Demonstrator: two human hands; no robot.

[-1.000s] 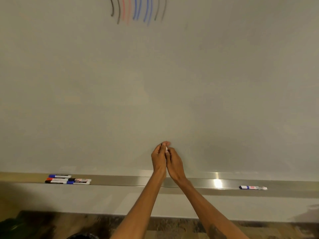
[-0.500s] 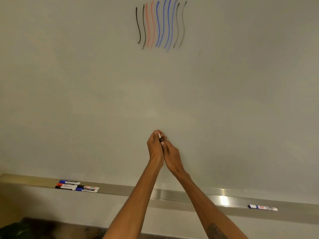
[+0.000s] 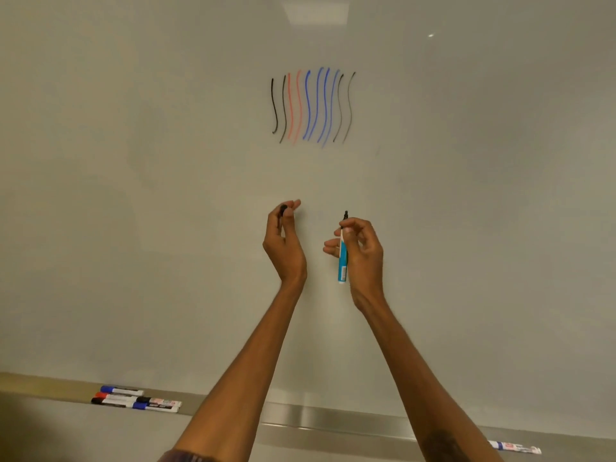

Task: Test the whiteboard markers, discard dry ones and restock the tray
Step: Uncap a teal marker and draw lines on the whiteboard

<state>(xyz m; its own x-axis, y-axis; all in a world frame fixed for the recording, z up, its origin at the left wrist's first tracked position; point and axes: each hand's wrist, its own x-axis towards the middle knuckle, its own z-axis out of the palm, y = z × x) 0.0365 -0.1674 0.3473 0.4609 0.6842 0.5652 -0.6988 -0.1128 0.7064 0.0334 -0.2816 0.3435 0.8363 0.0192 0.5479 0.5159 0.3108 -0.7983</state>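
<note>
Tray (image 3: 316, 420) lowest: marker cluster (image 3: 136, 399) at left, single marker (image 3: 515, 447) far right. Hands raised above it, apart. Left hand (image 3: 283, 245) pinches black cap (image 3: 283, 210); right hand (image 3: 365, 255) grips uncapped marker (image 3: 343, 261), tip up. Test strokes (image 3: 313, 106) higher on whiteboard (image 3: 133, 195).

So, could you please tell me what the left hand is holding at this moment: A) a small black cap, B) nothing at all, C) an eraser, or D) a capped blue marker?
A: the left hand pinches a small black cap at its fingertips, while the right hand holds the uncapped marker with its tip pointing up.
</note>
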